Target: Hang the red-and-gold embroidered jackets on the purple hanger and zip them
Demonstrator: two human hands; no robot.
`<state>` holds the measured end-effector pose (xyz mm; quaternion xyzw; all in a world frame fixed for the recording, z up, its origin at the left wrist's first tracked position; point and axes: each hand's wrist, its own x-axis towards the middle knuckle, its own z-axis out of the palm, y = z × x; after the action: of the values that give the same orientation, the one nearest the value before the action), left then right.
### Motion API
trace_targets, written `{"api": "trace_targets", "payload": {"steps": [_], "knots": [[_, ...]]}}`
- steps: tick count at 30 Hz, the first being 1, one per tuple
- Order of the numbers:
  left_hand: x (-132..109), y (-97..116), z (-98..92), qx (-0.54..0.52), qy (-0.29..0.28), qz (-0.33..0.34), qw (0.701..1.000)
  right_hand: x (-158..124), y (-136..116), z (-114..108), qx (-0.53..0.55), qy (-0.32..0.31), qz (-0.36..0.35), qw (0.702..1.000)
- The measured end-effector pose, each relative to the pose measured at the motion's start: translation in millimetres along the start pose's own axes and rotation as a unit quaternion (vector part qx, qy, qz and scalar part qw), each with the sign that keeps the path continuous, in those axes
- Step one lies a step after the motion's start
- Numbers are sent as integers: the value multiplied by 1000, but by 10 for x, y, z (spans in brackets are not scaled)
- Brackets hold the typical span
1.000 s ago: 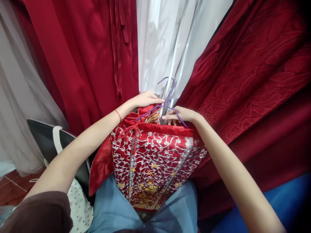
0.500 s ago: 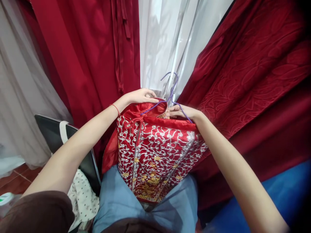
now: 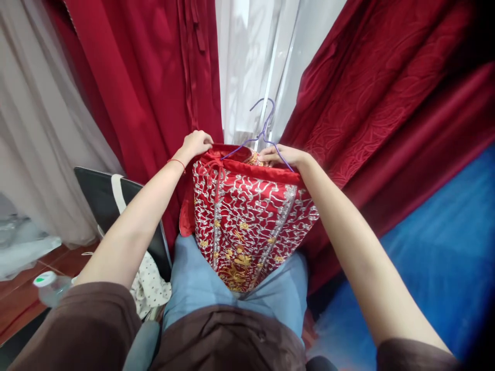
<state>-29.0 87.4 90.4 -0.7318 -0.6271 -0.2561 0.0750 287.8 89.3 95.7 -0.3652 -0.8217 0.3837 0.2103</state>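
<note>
Nearest, below the brown shirt [image 3: 228, 340], blue trousers [image 3: 189, 273] flank the lower part of a red skirt [image 3: 247, 221], embroidered in silver and gold, that hangs between the legs. Its body runs lengthwise away from the wearer, up from the lap to the hands, while its waistband [image 3: 263, 172] lies crosswise, left to right, at the far top end. The skirt thus falls below both grips, on the wearer's side. The left hand [image 3: 198, 142] has its fingers curled, clamped on the rim at the left corner; the right hand [image 3: 282, 156] reaches in behind the band, fingertips against gold-patterned cloth, though whether they pinch it I cannot tell. The purple hanger [image 3: 264, 133] spreads its arms along the band, its neck nearer the right hand, whose back one arm crosses. Its hook rises beyond both hands, curling leftward before the white cloth [image 3: 243, 67].
</note>
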Motion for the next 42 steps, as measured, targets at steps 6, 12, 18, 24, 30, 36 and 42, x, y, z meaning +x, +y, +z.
{"api": "trace_targets", "payload": {"steps": [6,12,18,24,30,36,42], "knots": [[-430,219,-628,174,125,115,970,-49,33,84,104,107,-16,989],[-607,171,-690,209,101,166,958,-128,174,113,179,132,12,975],[-619,10,-402,214,66,60,973,-112,152,232,192,153,25,969],[-617,151,-407,222,37,3,974,-101,109,306,190,183,30,964],[-979,872,-765,201,-6,-42,979,-116,207,180,190,192,27,962],[-1167,1570,-634,125,-139,25,982,-161,218,152,174,190,38,966],[-908,1531,-96,117,38,-20,992,-149,207,288,151,230,89,957]]}}
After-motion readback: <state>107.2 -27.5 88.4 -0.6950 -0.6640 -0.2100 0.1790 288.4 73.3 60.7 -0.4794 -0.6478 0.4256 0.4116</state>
